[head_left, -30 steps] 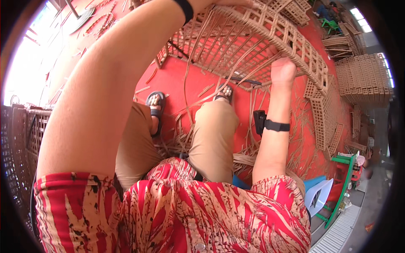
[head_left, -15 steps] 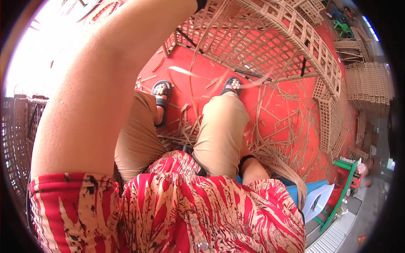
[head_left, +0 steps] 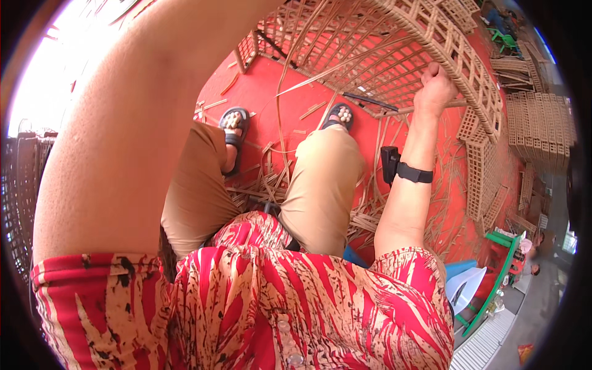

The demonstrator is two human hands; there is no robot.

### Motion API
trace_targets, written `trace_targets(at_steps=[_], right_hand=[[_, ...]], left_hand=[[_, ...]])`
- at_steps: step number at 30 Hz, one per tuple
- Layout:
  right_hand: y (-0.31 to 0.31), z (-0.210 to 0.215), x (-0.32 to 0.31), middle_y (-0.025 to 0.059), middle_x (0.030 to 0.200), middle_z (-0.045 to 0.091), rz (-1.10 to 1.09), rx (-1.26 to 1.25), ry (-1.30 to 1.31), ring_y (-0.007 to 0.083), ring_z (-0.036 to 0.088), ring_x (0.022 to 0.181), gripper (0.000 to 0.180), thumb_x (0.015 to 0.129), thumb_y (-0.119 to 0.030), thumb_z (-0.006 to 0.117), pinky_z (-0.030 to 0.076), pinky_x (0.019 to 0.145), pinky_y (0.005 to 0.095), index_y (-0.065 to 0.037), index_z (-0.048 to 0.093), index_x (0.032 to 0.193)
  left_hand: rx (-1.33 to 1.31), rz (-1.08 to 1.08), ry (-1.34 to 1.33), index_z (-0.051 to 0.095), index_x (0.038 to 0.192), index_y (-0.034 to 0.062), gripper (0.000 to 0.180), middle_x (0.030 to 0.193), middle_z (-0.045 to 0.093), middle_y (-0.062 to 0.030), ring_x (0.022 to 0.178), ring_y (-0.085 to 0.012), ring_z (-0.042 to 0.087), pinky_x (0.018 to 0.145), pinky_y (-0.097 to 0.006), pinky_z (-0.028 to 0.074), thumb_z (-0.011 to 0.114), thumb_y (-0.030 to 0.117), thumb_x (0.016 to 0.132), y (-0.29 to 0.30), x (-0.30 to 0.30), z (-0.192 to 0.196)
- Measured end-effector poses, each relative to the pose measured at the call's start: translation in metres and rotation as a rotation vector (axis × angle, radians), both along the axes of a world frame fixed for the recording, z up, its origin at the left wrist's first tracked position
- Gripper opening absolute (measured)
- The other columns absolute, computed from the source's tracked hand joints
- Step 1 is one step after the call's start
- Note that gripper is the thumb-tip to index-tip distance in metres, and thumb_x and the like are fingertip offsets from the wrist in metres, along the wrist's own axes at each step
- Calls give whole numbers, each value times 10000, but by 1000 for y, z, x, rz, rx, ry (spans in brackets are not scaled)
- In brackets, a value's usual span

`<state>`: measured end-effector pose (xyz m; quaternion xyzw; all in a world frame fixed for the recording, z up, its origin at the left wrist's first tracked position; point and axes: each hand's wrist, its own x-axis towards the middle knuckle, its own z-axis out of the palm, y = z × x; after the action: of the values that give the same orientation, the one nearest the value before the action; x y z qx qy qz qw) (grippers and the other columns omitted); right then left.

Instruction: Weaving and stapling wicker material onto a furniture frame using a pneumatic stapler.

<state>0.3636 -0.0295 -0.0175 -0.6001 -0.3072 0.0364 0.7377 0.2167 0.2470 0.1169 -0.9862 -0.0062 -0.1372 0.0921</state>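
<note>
Head view crops the left hand; right hand perhaps touches wickerwork.

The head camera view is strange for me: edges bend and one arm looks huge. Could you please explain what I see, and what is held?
No machine here: a person works with bare hands. A wide fisheye camera on the head looks down, so edges bend. The left arm looks huge; the left hand is outside the picture. The right hand, fingers curled, appears in front of a brown woven piece; I cannot tell whether it holds anything. Below, loose strips lie scattered on the red floor near the feet, which wear dark sandals.
</note>
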Motion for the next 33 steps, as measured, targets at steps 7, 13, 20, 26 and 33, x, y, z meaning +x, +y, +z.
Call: trace_targets(at_steps=[7, 13, 20, 26, 33], right_hand=[[-161, -290, -74, 153, 834, 622, -51, -1363, -447, 332, 659, 798, 348, 1057, -313, 520, 518, 724, 440, -23, 607, 1229], [-176, -317, -54, 77, 983, 682, 595, -730, 525, 236, 677, 852, 447, 1035, -274, 584, 532, 758, 364, -34, 545, 1410], [-21, -47, -26, 117, 1172, 702, 231, -16, 172, 165, 671, 1022, 423, 1000, -216, 624, 524, 849, 287, 9, 575, 1354], [7, 25, -25, 14, 635, 537, -22, 89, 117, 95, 439, 491, 308, 1039, -233, 574, 292, 436, 256, -41, 581, 798], [-49, -151, -87, -25, 624, 485, 3, -264, 486, 51, 407, 495, 374, 1072, -387, 521, 305, 466, 245, -56, 633, 937]], left_hand=[[-4, 4, -2, 517, 1502, 275, 580, 1554, 455, -144, 1422, -376, 430, 1165, -572, 331, 398, 596, 1035, 1, -1, 2], [-21, 4, -7, 518, 1501, 280, 577, 1551, 457, -149, 1424, -375, 428, 1167, -568, 331, 398, 595, 1033, 4, 6, -1], [-33, 26, -33, 519, 1500, 286, 574, 1548, 460, -154, 1426, -373, 425, 1170, -563, 330, 398, 595, 1032, 15, 14, 1], [-36, 30, -17, 522, 1498, 275, 578, 1551, 457, -151, 1429, -373, 423, 1169, -569, 330, 401, 594, 1031, 15, 11, 1], [-49, 26, -16, 526, 1494, 254, 586, 1559, 451, -143, 1432, -372, 421, 1166, -583, 329, 405, 591, 1030, 12, 7, 2]])
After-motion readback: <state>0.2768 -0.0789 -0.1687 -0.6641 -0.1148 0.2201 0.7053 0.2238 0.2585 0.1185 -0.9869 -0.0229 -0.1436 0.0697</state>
